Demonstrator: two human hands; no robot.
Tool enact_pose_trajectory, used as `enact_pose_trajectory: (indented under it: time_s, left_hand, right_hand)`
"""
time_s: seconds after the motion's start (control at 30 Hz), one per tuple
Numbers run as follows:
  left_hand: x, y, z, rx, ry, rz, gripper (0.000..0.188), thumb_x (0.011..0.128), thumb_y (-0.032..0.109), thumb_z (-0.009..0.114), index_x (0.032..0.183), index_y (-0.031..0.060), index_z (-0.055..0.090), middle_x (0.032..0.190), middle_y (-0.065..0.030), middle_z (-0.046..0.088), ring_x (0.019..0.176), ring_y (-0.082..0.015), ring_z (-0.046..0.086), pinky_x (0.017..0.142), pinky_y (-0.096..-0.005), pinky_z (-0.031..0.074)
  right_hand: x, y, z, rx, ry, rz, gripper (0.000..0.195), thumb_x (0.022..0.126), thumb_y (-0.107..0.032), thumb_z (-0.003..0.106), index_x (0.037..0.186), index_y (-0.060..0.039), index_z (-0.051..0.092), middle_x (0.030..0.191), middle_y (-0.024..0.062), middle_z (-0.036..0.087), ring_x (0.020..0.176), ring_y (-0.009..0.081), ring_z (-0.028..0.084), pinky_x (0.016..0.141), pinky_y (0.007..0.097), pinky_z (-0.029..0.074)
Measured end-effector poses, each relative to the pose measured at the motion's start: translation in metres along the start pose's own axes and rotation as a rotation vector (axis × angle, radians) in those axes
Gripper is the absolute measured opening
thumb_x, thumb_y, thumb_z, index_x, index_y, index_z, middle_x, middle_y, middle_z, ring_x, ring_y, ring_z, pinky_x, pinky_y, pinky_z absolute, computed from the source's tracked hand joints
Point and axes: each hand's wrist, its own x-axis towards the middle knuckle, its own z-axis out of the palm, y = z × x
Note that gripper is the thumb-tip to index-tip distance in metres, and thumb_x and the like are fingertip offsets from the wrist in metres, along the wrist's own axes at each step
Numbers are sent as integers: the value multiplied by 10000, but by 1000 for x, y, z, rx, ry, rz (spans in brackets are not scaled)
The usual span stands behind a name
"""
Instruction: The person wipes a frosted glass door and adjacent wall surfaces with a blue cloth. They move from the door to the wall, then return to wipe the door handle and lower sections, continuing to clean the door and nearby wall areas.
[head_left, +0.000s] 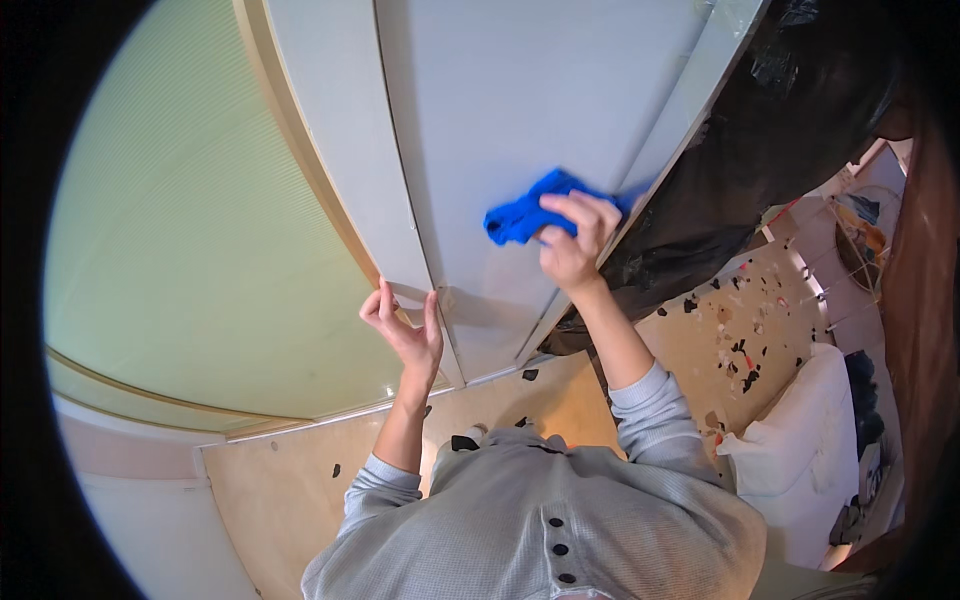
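Observation:
A blue cloth (517, 215) is bunched in my right hand (577, 232), which presses it on the pale panel (525, 90) near that panel's right-hand edge. Part of the cloth is blurred and lies beneath my fingers. Lower and to the left, my left hand (405, 322) rests with thumb and fingers apart on the narrow upright frame strip of the panel, holding no object that I can see. A green ribbed panel (225, 225) with a light wooden frame (300, 142) stands at the left of this hand.
Black plastic sheeting (772, 135) hangs along the panel's right side. Dark and coloured scraps (746, 367) lie scattered over the light wooden floor (270, 495). At the lower right stands a white-covered piece of furniture (802, 457), with a brown sheet (919, 322) hanging beyond it.

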Motion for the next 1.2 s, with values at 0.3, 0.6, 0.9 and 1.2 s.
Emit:
enact_pose_trajectory:
  time_s: [0.3,0.6,0.9,1.2]
  left_hand:
    - [6,-3,-5,32,-13,34,825,725,92,870,1425,52,436,1013,-88,446,919,-234,443,792,-348,429]
    - [13,-10,-19,22,-76,71,709,713,19,842,1358,82,553,843,-55,525,779,-207,489,684,-315,468]
    - [20,-17,-43,-13,-214,-11,523,811,-79,695,1303,62,590,941,-85,583,788,-198,537,715,-306,472]
    - [18,-18,-54,-197,-74,-286,223,988,79,497,1183,3,574,1045,-88,595,912,-151,547,809,-284,451]
  right_hand:
    - [-221,-36,-6,83,-757,-43,100,748,-230,696,839,-235,655,1209,-86,560,1139,169,479,971,398,362]
    - [-77,-42,23,80,-220,-102,103,694,-218,725,680,-273,639,1085,-121,632,993,179,479,853,391,366]
    - [106,-84,38,306,-2,-133,123,798,-179,698,904,-242,697,1214,-35,636,1042,207,531,889,382,364]
    - [-98,-116,53,203,-491,-325,63,810,-284,669,850,-266,714,1199,-157,611,1073,118,491,935,318,373]
